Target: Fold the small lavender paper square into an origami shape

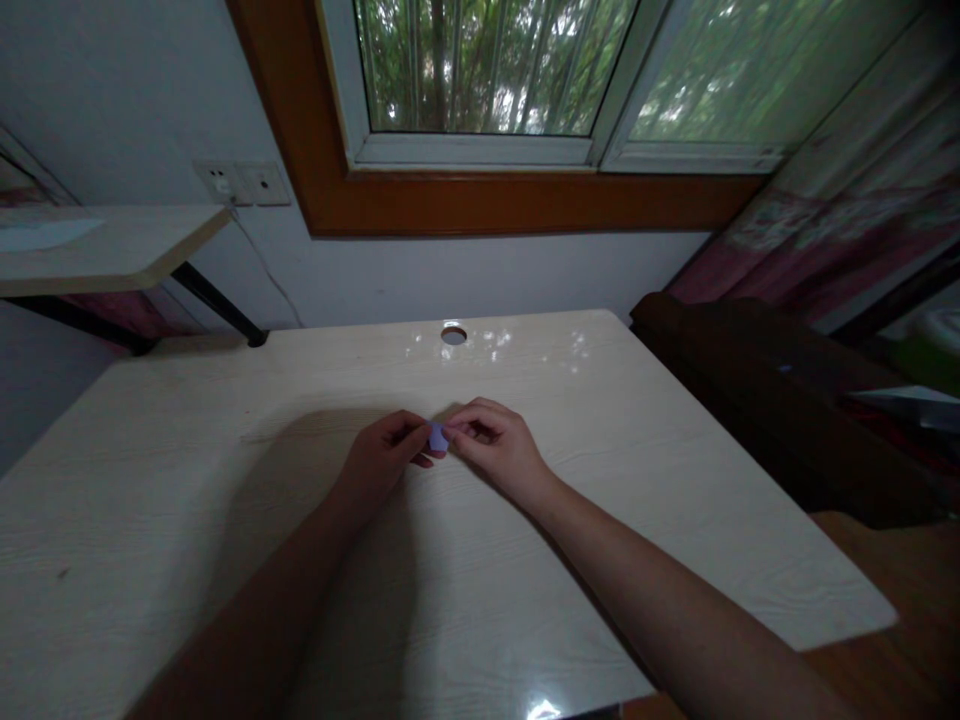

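A small purple piece of paper (438,438) is held between my two hands, a little above the middle of the pale wood-grain desk (570,400). My left hand (386,447) pinches its left side between thumb and fingers. At its right edge, my right hand (495,437) grips with thumb and forefinger. The fingertips cover part of the paper, so its full shape and any folds cannot be made out.
A round cable hole (454,336) lies near the desk's far edge. On the left, a raised shelf (150,240) stands on black legs. Dark wooden furniture (712,370) borders the right side. A window (495,70) is in the wall beyond.
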`<state>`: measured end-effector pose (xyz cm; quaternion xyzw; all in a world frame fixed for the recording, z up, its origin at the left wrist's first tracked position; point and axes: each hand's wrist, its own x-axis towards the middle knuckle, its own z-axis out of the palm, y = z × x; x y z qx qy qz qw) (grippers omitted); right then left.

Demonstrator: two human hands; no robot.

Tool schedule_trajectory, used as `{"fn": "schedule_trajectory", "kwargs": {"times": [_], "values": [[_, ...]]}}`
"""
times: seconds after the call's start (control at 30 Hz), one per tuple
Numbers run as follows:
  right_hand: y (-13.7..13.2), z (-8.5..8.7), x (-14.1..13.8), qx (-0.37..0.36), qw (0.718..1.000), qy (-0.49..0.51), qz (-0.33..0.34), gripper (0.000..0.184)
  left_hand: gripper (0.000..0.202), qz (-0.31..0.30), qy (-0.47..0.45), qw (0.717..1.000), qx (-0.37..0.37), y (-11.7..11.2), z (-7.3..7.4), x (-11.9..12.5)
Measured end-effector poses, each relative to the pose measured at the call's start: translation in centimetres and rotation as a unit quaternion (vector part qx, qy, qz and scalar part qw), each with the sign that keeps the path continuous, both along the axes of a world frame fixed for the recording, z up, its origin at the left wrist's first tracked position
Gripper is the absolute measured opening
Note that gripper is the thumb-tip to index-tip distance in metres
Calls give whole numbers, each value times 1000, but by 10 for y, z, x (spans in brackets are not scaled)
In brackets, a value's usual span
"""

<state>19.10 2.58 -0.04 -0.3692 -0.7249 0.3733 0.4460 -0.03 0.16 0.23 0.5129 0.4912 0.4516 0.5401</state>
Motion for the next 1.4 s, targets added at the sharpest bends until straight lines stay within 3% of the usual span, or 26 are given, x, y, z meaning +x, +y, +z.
{"fn": "schedule_trajectory", "kwargs": {"times": [0.27, 0.7, 0.9, 1.1, 1.27, 1.4], "values": [[-3, 2, 0, 171, 983, -69, 11, 13, 19, 8, -17, 1000, -18, -1, 5, 1], [-3, -3, 5, 256, 950, -175, 33, 19, 26, -17, -66, 997, -42, 1, 0, -2], [-4, 2, 3, 210, 967, -137, 37, 17, 27, -3, -45, 998, -48, 1, 0, -3], [-1, 3, 0, 86, 996, -18, -6, 14, 26, -6, -59, 997, -40, 0, -2, -2], [2, -3, -1, -19, 1000, -7, -1, 19, 26, -15, -44, 999, -19, -2, -4, 0], [1, -5, -3, -40, 999, -13, 14, 21, 25, 1, -27, 1000, -7, -3, -4, 1]]}}
